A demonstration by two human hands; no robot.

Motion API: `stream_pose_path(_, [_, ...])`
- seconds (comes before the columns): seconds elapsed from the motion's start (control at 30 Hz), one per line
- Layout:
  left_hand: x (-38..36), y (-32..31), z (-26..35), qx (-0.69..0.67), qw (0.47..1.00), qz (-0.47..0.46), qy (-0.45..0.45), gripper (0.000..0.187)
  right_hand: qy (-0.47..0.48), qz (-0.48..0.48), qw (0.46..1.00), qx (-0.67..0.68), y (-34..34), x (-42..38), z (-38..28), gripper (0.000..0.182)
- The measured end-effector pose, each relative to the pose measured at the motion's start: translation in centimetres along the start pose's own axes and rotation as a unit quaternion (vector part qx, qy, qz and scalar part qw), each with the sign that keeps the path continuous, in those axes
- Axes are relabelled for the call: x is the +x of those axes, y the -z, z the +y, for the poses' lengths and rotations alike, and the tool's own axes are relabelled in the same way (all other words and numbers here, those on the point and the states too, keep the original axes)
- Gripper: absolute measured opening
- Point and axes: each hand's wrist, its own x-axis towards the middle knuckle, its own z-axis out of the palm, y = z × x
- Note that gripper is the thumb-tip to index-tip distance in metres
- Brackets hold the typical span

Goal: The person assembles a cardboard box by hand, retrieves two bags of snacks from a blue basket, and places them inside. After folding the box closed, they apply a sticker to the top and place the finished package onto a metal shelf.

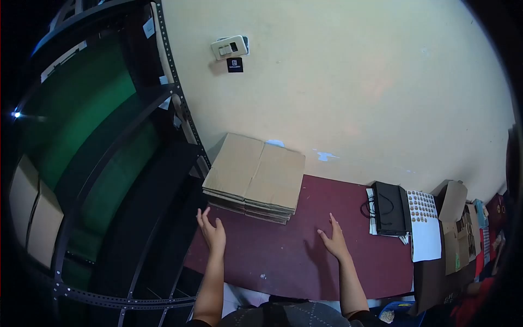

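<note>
A stack of flattened brown cardboard boxes [253, 174] lies at the back left of the dark red table [283, 261], against the wall. My left hand [212, 229] is just in front of the stack's left corner, fingers apart, holding nothing. Over the table to the right of the stack is my right hand [334, 238], its thumb and fingers spread and nothing in it. A gap separates the right hand from the cardboard.
Black metal shelves [131, 114] with a cardboard box [35, 212] stand at the left. On the right lie a black paper bag [391, 210], a sticker sheet [425, 229] and an open carton [457, 240]. A blue basket [400, 313] is low at the right.
</note>
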Motion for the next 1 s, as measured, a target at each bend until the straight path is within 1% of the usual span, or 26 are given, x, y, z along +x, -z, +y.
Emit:
stream_pose_path(0.03, [1.0,-0.3,0.1,0.011,0.999,0.021,0.022,0.043,-0.006,-0.003,1.0,-0.002,0.0,1.4,0.1,0.077])
stream_pose_path(0.07, [2.0,-0.6,0.1,0.018,0.999,0.015,0.032,0.044,-0.006,-0.003,1.0,-0.003,0.0,2.7,0.0,0.077])
stream_pose_path(0.13, [4.3,-1.2,-0.2,0.022,0.999,0.003,0.043,0.045,0.039,0.02,0.999,0.006,-0.5,5.1,-0.7,0.073])
stream_pose_path(0.17, [5.5,-1.7,-0.5,0.02,0.999,-0.004,0.044,0.044,0.038,0.02,0.999,0.005,-0.9,6.3,-1.2,0.073])
stream_pose_path(0.23, [7.8,-2.6,-0.9,0.029,0.998,-0.029,0.045,0.043,0.048,0.009,0.992,0.115,-2.2,8.7,-2.2,0.07])
stream_pose_path(0.3, [9.8,-3.8,-1.6,0.027,0.996,-0.068,0.054,0.043,0.034,0.01,0.991,0.129,-4.9,10.8,-1.9,0.069])
stream_pose_path(0.33, [10.9,-5.5,-5.0,0.07,0.996,-0.051,-0.012,0.047,0.019,-0.026,0.971,0.235,-6.9,11.8,-1.2,0.069])
stream_pose_path(0.37, [11.9,-5.7,-5.8,0.064,0.995,-0.063,-0.033,0.047,0.011,-0.052,0.939,0.34,-8.0,12.6,-1.3,0.068])
stream_pose_path(0.43, [13.6,-7.0,-6.5,0.024,0.987,-0.146,0.071,0.054,0.005,-0.017,0.949,0.314,-9.3,12.2,-3.1,0.063])
stream_pose_path(0.47, [14.3,-7.6,-7.0,0.014,0.986,-0.156,0.058,0.054,0.024,0.014,0.945,0.326,-10.0,12.1,-3.0,0.063])
stream_pose_path(0.53, [15.2,-7.7,-7.7,0.155,0.98,-0.119,0.025,0.062,-0.021,0.03,0.932,0.362,-10.7,12.5,-3.2,0.064])
stream_pose_path(0.57, [15.5,-8.0,-7.8,0.176,0.979,-0.098,0.042,0.066,-0.039,0.033,0.923,0.38,-10.7,12.2,-3.6,0.064])
stream_pose_path(0.6, [16.1,-8.1,-8.1,0.182,0.977,-0.098,0.051,0.069,-0.048,0.043,0.923,0.38,-10.5,12.3,-4.1,0.064])
stream_pose_path(0.67, [17.6,-7.7,-8.7,0.193,0.973,-0.114,0.056,0.071,-0.141,0.015,0.91,0.39,-10.0,12.4,-4.9,0.066])
stream_pose_path(0.7, [18.5,-7.5,-8.5,0.215,0.964,-0.136,0.08,0.075,-0.152,0.027,0.908,0.39,-10.9,12.5,-4.3,0.066])
stream_pose_path(0.73, [18.9,-7.2,-8.0,0.238,0.953,-0.157,0.102,0.079,-0.152,0.014,0.923,0.353,-12.1,13.1,-3.3,0.069])
stream_pose_path(0.77, [19.1,-6.5,-7.4,0.252,0.948,-0.172,0.095,0.087,-0.15,-0.001,0.937,0.315,-13.3,13.4,-2.4,0.071])
stream_pose_path(0.8, [19.2,-6.4,-7.8,0.257,0.949,-0.173,0.059,0.088,-0.148,0.01,0.97,0.192,-13.8,13.0,-2.7,0.074])
stream_pose_path(0.83, [19.3,-6.2,-8.2,0.263,0.949,-0.174,0.023,0.089,-0.157,0.019,0.968,0.194,-13.9,12.1,-4.8,0.074])
stream_pose_path(0.87, [18.6,-5.8,-7.2,0.262,0.947,-0.186,0.017,0.089,-0.157,0.071,0.981,0.087,-13.4,10.5,-8.1,0.074])
stream_pose_path(0.9, [17.2,-4.9,-5.6,0.271,0.948,-0.169,-0.001,0.089,-0.157,0.117,0.98,-0.021,-13.2,9.2,-10.3,0.074])
stream_pose_path(0.93, [16.0,-4.1,-4.8,0.282,0.947,-0.152,-0.018,0.088,-0.156,0.119,0.979,0.047,-13.6,8.2,-10.8,0.073])
stream_pose_path(0.97, [15.1,-3.7,-4.8,0.28,0.946,-0.161,-0.024,0.088,-0.164,0.125,0.977,0.047,-14.1,7.8,-10.2,0.073])
stream_pose_path(1.0, [14.1,-3.1,-5.4,0.222,0.959,-0.175,-0.002,0.087,-0.162,0.16,0.973,0.028,-15.0,7.7,-9.1,0.074])
